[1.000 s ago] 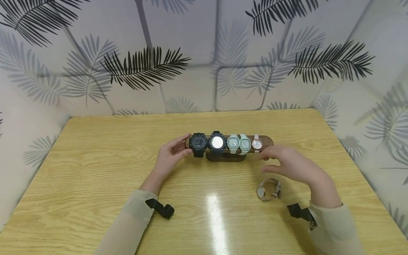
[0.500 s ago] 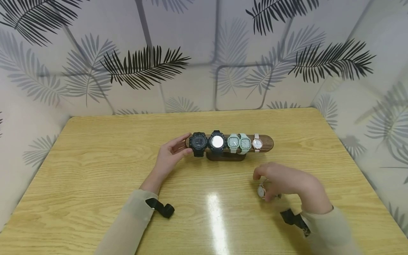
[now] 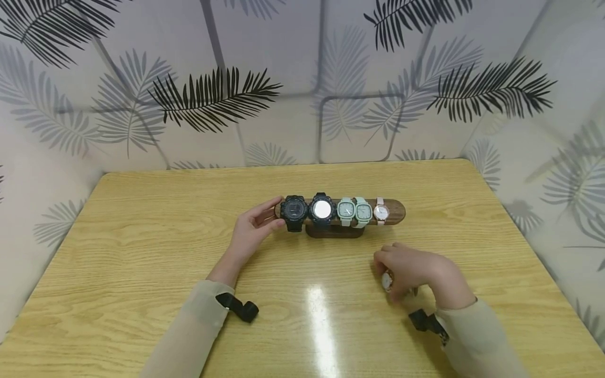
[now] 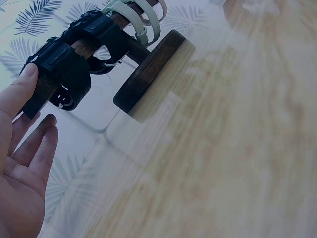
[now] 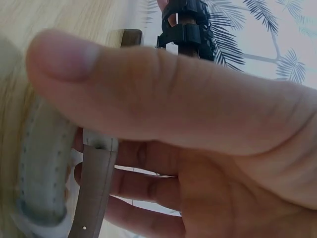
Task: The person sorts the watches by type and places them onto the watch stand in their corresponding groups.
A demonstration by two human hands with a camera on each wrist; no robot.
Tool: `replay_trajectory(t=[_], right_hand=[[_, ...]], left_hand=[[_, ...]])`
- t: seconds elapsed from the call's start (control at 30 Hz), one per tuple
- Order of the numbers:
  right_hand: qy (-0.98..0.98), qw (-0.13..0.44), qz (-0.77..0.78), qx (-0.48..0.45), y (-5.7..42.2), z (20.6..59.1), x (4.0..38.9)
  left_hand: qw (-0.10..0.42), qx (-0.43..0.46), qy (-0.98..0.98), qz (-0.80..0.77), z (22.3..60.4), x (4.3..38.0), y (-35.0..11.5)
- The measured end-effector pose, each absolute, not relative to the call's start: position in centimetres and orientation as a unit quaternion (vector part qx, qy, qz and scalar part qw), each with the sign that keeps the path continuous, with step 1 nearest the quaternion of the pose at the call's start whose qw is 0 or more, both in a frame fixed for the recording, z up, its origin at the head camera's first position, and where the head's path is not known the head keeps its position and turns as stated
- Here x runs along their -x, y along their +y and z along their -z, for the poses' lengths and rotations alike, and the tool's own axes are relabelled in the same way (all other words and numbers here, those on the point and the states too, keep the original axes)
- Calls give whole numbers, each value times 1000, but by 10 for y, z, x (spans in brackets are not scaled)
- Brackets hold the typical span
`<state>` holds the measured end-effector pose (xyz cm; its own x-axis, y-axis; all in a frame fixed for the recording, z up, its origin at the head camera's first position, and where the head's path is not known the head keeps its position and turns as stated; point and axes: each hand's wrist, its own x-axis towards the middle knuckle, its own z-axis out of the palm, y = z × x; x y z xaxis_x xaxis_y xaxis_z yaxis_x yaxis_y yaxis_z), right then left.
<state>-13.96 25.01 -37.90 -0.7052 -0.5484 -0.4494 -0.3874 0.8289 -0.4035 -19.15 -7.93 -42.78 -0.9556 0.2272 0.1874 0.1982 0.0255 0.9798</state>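
Note:
A wooden watch stand bears a row of watches. From the left come two black watches, two mint-green square watches and a small pink-strapped watch. My left hand grips the stand's left end, its thumb beside the first black watch. In front of the stand's right half, my right hand holds a wristwatch with a pale round dial, low over the table. In the right wrist view its strap passes between thumb and fingers; the dial is hidden there.
The stand's dark foot rests on a light wood table. A leaf-patterned wall covering rises behind the table and at both sides. Black camera mounts stick out from both wrists.
My right hand has come down from the stand's right end to the watch lying on the table and closed its fingers on it. The left hand and stand have stayed put.

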Motion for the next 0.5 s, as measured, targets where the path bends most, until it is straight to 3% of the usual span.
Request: replay_trajectory(t=[0.27,0.5], right_hand=[[901,251,199,291,254,375,146],[914,165,225,295,265,359,147]], left_hand=[[10,-145,721,-678,427,191,-79],[12,-146,722,-677,427,191,-79]])
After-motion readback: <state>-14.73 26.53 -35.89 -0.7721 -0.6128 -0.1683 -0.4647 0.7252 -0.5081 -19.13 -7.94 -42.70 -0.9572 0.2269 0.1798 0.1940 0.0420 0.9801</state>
